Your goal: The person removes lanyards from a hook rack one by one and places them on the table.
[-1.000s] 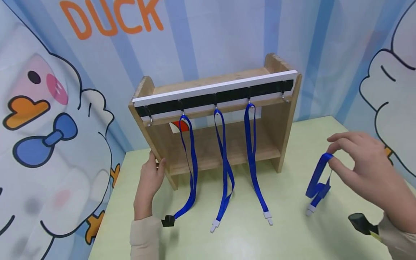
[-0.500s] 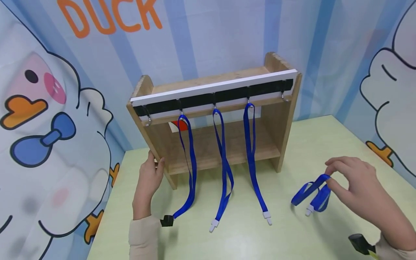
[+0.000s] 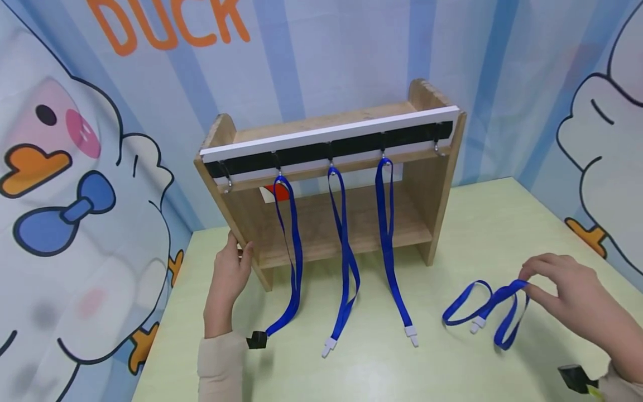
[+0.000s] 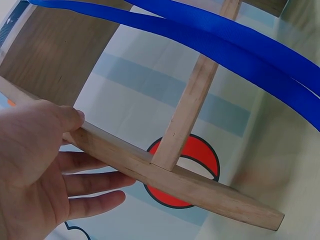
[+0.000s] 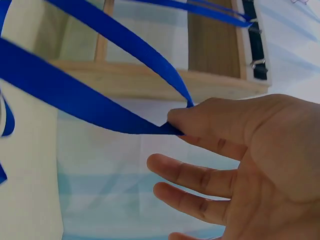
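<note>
My right hand (image 3: 570, 290) pinches a blue lanyard (image 3: 497, 298) between thumb and forefinger, its other fingers held apart in the right wrist view. Loops of that lanyard droop low at the table, near its white clip (image 3: 478, 324). My left hand (image 3: 232, 268) grips the left side panel (image 4: 145, 167) of a small wooden shelf (image 3: 346, 223), thumb on the front edge. Three more blue lanyards hang from hooks along the shelf's front: a left one (image 3: 296, 251) with a black end piece, a middle one (image 3: 345, 251) and a right one (image 3: 385, 234) with white clips.
A black strip (image 3: 351, 146) on a white board carries the hooks; the leftmost hook (image 3: 228, 183) and rightmost hook (image 3: 438, 148) are bare. Beneath stands a pale green table (image 3: 402, 374). Duck-printed cloth walls (image 3: 346, 50) close in the back and sides.
The right hand has come down toward the table and then shifted right, still pinching its lanyard, whose loops have spread out. The left hand stays on the shelf.
</note>
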Demonstrator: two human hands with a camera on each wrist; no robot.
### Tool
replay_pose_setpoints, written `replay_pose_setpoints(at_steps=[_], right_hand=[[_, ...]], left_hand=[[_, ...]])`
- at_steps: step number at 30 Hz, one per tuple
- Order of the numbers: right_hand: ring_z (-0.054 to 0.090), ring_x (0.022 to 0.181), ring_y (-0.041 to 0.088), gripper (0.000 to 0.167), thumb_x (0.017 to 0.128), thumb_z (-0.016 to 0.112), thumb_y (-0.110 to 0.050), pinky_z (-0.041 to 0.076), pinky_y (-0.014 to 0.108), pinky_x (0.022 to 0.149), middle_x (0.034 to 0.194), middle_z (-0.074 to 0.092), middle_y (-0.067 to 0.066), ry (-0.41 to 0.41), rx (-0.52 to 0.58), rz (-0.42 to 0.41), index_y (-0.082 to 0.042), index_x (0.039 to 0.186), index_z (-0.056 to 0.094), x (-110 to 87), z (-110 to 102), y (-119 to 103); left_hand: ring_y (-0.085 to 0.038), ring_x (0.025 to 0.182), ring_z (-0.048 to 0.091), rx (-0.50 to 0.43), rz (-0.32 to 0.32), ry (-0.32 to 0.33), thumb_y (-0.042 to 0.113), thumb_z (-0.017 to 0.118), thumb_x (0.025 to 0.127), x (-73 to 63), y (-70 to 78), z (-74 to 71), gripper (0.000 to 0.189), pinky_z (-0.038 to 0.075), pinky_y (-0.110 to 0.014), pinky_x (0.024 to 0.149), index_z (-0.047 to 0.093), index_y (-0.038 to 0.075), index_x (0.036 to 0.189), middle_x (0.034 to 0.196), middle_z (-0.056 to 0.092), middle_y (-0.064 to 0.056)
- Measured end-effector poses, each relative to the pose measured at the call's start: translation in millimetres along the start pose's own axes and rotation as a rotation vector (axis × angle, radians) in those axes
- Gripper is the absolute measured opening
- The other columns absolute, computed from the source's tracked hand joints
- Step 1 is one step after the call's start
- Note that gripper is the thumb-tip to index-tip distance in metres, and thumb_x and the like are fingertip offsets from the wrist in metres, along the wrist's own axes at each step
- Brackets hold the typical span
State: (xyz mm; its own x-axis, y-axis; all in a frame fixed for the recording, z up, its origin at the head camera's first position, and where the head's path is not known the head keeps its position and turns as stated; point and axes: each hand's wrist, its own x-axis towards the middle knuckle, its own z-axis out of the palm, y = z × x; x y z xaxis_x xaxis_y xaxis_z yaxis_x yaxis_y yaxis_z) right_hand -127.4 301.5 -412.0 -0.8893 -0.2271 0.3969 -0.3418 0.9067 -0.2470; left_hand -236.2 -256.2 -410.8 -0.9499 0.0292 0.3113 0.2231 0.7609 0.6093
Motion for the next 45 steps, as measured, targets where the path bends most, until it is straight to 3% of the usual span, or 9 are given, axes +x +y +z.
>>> replay_pose_setpoints(at_steps=[12,20,27,31,35,45], right_hand=[[0.054,0.087,0.055,0.016,0.075,0.078,0.009,0.045,0.064,0.068,0.099,0.063,0.037,-0.047,-0.048,0.175,0.006,0.086,0.068,0.6,9.5,43.5],[0.058,0.078,0.050,0.012,0.076,0.074,0.009,0.048,0.056,0.056,0.096,0.062,0.037,-0.156,-0.053,0.259,0.004,0.084,0.067,0.6,21.4,68.5],[0.054,0.063,0.036,0.012,0.076,0.073,0.011,0.047,0.048,0.050,0.088,0.062,0.035,-0.157,-0.051,0.300,0.005,0.082,0.066,-0.7,28.9,83.0],[0.056,0.074,0.048,0.012,0.078,0.074,0.009,0.047,0.058,0.058,0.094,0.061,0.037,-0.253,-0.027,0.341,0.006,0.087,0.067,0.4,32.1,82.6],[0.055,0.087,0.057,0.012,0.079,0.075,0.005,0.045,0.067,0.064,0.099,0.062,0.037,-0.320,-0.003,0.311,0.003,0.089,0.069,2.9,39.6,76.4],[0.060,0.090,0.051,0.013,0.082,0.075,0.003,0.049,0.064,0.066,0.099,0.066,0.026,-0.345,0.028,0.141,-0.002,0.094,0.072,17.3,41.8,46.4]], left_hand=[[-0.044,0.108,0.065,0.003,0.000,0.001,0.020,0.047,0.109,-0.2,-0.1,-0.6,0.050,0.060,-0.052,0.081,0.031,-0.003,0.150,0.137,0.054,-0.032],[-0.043,0.110,0.064,-0.006,-0.015,-0.005,0.021,0.047,0.109,-1.0,-1.9,0.2,0.051,0.059,-0.052,0.083,0.030,-0.002,0.152,0.139,0.053,-0.031],[-0.044,0.111,0.064,-0.013,-0.020,-0.002,0.020,0.047,0.109,-1.7,-2.2,1.3,0.050,0.059,-0.053,0.084,0.031,-0.002,0.151,0.139,0.053,-0.030],[-0.043,0.110,0.065,-0.011,-0.014,0.001,0.020,0.047,0.109,-1.8,-1.9,1.9,0.050,0.059,-0.052,0.083,0.032,-0.002,0.151,0.139,0.053,-0.030],[-0.043,0.109,0.065,-0.014,-0.005,0.008,0.020,0.048,0.109,-1.8,-2.1,1.7,0.049,0.059,-0.053,0.082,0.033,-0.002,0.150,0.139,0.053,-0.030],[-0.044,0.110,0.064,-0.029,-0.005,0.004,0.019,0.047,0.109,-0.5,-3.2,1.5,0.049,0.059,-0.053,0.084,0.032,-0.001,0.151,0.140,0.053,-0.030]])
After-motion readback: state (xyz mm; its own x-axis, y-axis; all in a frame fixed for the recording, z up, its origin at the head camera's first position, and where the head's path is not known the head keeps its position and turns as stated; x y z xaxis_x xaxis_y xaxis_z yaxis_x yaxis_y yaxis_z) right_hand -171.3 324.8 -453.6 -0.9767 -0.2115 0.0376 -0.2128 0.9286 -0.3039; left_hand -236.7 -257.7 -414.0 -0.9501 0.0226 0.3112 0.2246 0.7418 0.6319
